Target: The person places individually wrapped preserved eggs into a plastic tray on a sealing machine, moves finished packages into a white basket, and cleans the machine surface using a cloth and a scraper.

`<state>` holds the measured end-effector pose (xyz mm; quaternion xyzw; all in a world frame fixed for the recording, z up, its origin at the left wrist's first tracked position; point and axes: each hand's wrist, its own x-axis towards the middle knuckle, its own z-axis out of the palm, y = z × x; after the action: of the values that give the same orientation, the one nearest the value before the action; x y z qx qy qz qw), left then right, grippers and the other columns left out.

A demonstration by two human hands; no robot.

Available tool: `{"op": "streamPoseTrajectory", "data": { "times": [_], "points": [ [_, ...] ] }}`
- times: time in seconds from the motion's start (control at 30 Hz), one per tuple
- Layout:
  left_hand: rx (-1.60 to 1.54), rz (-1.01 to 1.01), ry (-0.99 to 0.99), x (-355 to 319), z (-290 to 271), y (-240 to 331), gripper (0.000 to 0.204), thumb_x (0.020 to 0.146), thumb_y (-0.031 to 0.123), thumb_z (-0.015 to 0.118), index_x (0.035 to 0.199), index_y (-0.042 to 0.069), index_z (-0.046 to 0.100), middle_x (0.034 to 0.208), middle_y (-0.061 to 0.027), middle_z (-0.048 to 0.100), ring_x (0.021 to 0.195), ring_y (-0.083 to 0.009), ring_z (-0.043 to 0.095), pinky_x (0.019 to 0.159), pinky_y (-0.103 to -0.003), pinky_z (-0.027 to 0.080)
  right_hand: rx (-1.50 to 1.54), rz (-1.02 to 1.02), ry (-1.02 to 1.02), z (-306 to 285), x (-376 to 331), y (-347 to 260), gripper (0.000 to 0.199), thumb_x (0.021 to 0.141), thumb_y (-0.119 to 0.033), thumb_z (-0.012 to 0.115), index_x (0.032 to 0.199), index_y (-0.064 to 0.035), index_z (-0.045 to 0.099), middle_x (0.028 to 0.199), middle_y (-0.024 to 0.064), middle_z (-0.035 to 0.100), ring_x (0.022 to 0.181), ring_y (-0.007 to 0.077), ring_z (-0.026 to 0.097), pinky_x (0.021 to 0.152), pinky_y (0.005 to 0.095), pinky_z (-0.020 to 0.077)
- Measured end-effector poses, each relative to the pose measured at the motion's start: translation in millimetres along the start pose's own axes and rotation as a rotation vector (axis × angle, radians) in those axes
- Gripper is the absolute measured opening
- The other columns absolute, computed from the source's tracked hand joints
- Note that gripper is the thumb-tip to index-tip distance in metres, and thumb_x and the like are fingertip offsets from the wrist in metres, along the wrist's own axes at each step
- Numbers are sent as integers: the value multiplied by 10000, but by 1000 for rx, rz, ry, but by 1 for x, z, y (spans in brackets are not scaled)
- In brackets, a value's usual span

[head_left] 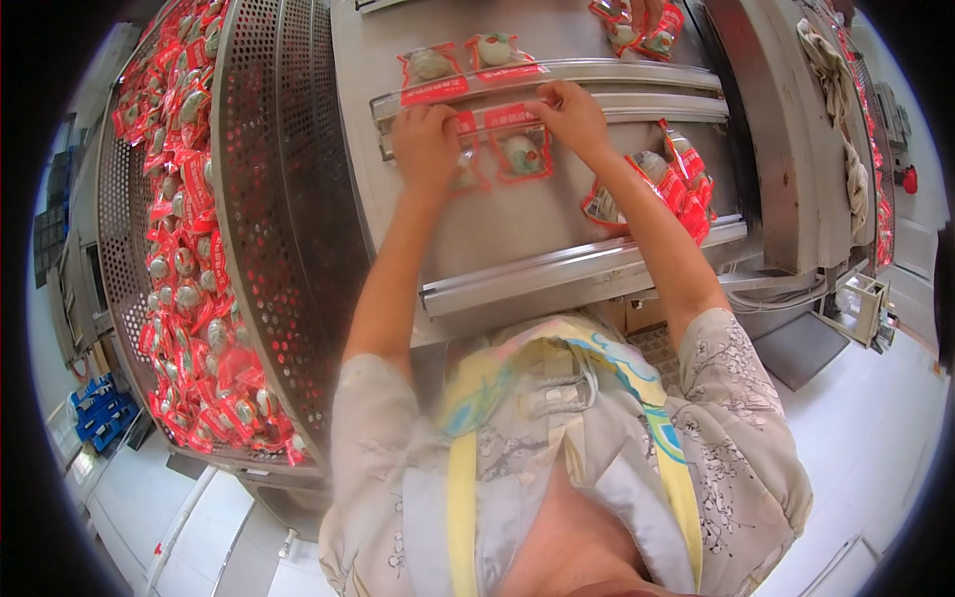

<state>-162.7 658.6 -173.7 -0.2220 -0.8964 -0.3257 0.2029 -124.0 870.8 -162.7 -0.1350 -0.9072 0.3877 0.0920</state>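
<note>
Presently: left hand (pixel 426 144) and right hand (pixel 577 117), fingertips pinching two red-edged clear pouches (pixel 522 156), whose mouths should lie flat along the far metal bar (pixel 657 107).

Beige floral sleeves (pixel 731 383), yellow apron straps (pixel 463 517)

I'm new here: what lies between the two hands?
Red-edged packets lie between the left hand and right hand, at a metal bar, in the head view.

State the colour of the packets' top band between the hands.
Mainly red; the top band shows best in the head view.
</note>
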Motion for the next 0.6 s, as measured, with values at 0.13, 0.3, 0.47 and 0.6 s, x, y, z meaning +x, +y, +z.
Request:
{"op": "streamPoseTrajectory", "data": {
  "times": [0.13,0.3,0.47,0.6],
  "points": [
    [79,12,134,4,-6,25,111,724,134,683,825,97,658,846,-67,611,839,-283,544,802,-405,417,-272,-94,-75,-67,-45,-13,301,701,-301,707,865,-56,648,922,102,612,832,268,591,751,386,465],
    [31,181,-60,6,19,30,216,734,156,679,941,111,637,897,-68,628,882,-261,548,864,-425,397,-773,-223,-262,-112,-114,-12,301,610,-255,756,801,-51,645,923,112,585,902,261,540,806,372,421],
    [122,116,-23,18,16,44,210,740,166,676,934,105,627,821,-63,632,840,-252,556,867,-425,399,-785,-396,-77,-106,-126,14,150,647,-173,686,690,-44,623,869,68,582,901,241,533,808,371,387],
    [-181,122,-10,-28,-5,83,176,775,186,669,910,85,617,778,-69,632,702,-220,570,720,-348,459,-617,-334,-58,-91,-131,4,78,692,-129,632,736,-67,619,851,38,585,886,226,538,809,364,384]
  ]
}}
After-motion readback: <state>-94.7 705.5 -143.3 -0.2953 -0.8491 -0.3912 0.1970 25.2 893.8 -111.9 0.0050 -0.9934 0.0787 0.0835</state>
